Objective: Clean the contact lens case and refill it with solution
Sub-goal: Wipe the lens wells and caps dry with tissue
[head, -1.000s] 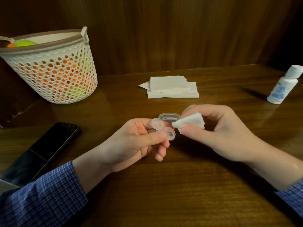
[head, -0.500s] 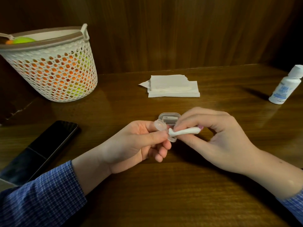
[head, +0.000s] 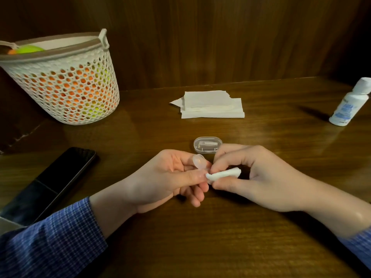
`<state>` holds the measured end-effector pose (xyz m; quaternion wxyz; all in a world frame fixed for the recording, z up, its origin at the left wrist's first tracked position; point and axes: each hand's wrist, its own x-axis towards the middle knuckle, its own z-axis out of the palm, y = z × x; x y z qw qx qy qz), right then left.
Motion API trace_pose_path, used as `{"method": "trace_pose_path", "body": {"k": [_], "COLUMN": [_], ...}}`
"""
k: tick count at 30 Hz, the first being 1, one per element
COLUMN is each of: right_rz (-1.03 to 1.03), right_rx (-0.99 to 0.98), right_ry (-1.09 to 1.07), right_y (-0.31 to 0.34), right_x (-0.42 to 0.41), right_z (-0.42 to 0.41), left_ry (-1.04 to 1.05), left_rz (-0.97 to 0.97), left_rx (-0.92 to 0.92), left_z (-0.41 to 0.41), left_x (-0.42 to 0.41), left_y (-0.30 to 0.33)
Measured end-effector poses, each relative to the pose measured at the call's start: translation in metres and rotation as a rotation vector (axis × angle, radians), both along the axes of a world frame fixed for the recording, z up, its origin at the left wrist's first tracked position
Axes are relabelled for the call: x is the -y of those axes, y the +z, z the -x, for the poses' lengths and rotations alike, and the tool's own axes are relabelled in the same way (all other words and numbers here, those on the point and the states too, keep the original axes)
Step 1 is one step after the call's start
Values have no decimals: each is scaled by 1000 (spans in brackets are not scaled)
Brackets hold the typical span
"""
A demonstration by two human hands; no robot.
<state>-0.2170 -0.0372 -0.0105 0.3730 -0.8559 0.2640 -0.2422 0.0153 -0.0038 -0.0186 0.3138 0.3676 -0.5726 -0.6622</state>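
Head view shows the left hand (head: 160, 181) pinching the small clear contact lens case (head: 199, 161) between thumb and fingers, above the middle of the wooden counter (head: 230, 247), while the right hand (head: 259, 177) grips a rolled white tissue (head: 224, 175) whose tip touches the case. A clear lidded box (head: 207, 144) lies just behind the hands, a stack of tissues (head: 210, 105) near the back edge, the solution bottle (head: 350, 105) at the right edge, and a basket (head: 66, 81) and a dark phone (head: 54, 183) toward the left edge

We see dim, warm light; soft glare on the table (head: 140, 125) beyond the hands, edges bowed.
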Motion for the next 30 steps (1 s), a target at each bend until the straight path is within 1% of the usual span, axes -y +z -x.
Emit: {"method": "trace_pose_path", "body": {"k": [2, 4, 5, 6, 8, 11, 13, 17, 20, 21, 23, 24, 26, 28, 30], "right_rz": [-158, -258, -233, -152, 45, 223, 233, 13, -136, -191, -333, -405, -538, -632, -660], "right_rx": [47, 190, 254, 290, 297, 248, 189, 104, 47, 50, 148, 228, 365, 457, 505], "right_ry": [55, 7, -45, -96, -158, -108, -74, -46, 66, 101, 91, 46, -93, -261, -452], "right_y": [5, 7, 6, 5, 2, -3, -6, -4, 2, 3, 6, 7, 11, 15, 17], "right_x": [5, 9, 11, 11, 6, 0, -1, -2, 6, 8, 10, 11, 17, 26, 38], "right_z": [5, 9, 10, 9, 5, -2, -4, -3, 3, 4, 6, 6, 10, 17, 26], "left_ry": [-40, -89, -116, -143, -203, -254, -245, -235, -263, -262, -209, -161, -41, 86, 191], "left_rz": [-21, -51, -74, -96, -117, -139, -146, -146, -99, -79, -44, -8, 128, 307, 472], "left_rx": [-12, -24, -35, -47, -62, -89, -80, -63, -32, -19, 4, 28, 132, 304, 467], "left_z": [1, 0, -1, -2, -1, 1, 1, 0, 1, 2, 2, 1, -2, -5, -6], "left_x": [2, 4, 5, 6, 6, 5, 5, 5, 3, 3, 3, 5, 7, 8, 8], "left_y": [2, 3, 4, 3, 3, 2, 2, 1, -1, -1, -2, -3, -3, -6, -9]}}
